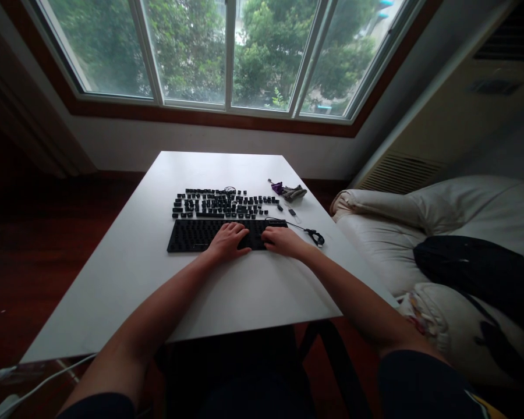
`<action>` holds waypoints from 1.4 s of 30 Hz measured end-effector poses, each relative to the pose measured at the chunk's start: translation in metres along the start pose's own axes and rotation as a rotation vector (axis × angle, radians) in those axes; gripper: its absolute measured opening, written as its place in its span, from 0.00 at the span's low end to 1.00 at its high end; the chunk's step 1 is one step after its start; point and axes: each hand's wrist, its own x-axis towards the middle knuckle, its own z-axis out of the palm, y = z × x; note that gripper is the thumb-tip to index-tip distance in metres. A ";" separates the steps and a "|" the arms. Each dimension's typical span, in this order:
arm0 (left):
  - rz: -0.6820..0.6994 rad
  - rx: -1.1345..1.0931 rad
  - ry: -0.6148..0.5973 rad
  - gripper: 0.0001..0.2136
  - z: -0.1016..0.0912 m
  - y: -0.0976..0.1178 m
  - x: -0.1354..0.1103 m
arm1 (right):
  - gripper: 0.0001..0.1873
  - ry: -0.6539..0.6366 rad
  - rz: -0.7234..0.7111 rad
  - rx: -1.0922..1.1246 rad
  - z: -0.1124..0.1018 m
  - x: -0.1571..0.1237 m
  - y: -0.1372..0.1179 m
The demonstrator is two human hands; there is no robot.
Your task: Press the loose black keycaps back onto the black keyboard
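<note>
A black keyboard [187,235] lies flat on the white table, its keycaps apparently off over much of it. My left hand [227,240] rests on its middle right, palm down, fingers stretched forward and thumb out to the side. On the keyboard's right part is my right hand [283,241], its fingers curled and close together at the keys. Whatever those fingertips may hold is too small to see. Just behind the keyboard, loose black keycaps [218,203] are laid out in rows. A coiled black cable [315,237] lies beside my right wrist.
On the white table [126,279], a grey and purple cloth-like bundle [292,192] and small dark pieces [291,212] lie at the back right. A cream sofa [375,233] with a dark bag [475,273] stands to the right. A window [266,58] is ahead.
</note>
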 end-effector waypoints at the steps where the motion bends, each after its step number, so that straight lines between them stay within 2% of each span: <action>1: -0.006 0.000 0.006 0.26 0.001 -0.001 0.000 | 0.09 0.019 0.003 0.009 0.002 0.000 0.000; 8: -0.002 -0.002 0.019 0.27 0.002 -0.007 0.001 | 0.08 0.135 -0.008 0.141 0.016 -0.003 0.005; 12: 0.005 -0.008 0.011 0.27 0.000 -0.008 0.001 | 0.07 0.220 0.018 0.318 0.015 -0.005 0.007; 15: -0.002 -0.006 0.014 0.27 0.000 -0.007 0.001 | 0.11 0.334 0.098 0.582 0.011 -0.001 0.003; 18: 0.006 0.000 0.022 0.27 0.002 -0.007 0.001 | 0.19 0.386 0.124 0.989 0.009 0.007 -0.005; 21: 0.002 0.005 0.019 0.27 0.003 -0.007 0.002 | 0.21 0.368 0.075 1.329 0.013 0.017 -0.014; 23: -0.003 0.002 0.017 0.27 0.003 -0.008 0.002 | 0.22 0.311 0.069 1.416 0.022 0.023 -0.019; 26: -0.003 -0.012 0.012 0.26 0.002 -0.007 0.002 | 0.22 0.196 0.100 1.370 0.039 0.030 -0.023; 28: -0.005 -0.019 0.010 0.26 0.002 -0.007 0.002 | 0.22 0.173 0.109 1.308 0.046 0.031 -0.023; 33: -0.010 -0.019 0.004 0.25 0.002 -0.006 0.002 | 0.23 0.252 0.099 1.184 0.039 0.035 -0.014; 36: -0.012 -0.019 0.010 0.26 0.003 -0.006 0.002 | 0.21 0.372 0.143 0.948 0.028 0.046 0.000; 38: -0.010 -0.021 0.019 0.27 0.004 -0.007 0.002 | 0.16 0.447 0.203 0.723 0.023 0.057 0.013; 40: -0.004 -0.022 0.023 0.27 0.004 -0.008 0.002 | 0.10 0.457 0.280 0.518 0.022 0.070 0.025; 42: 0.003 -0.020 0.029 0.26 0.004 -0.008 0.001 | 0.05 0.401 0.298 0.364 0.022 0.082 0.034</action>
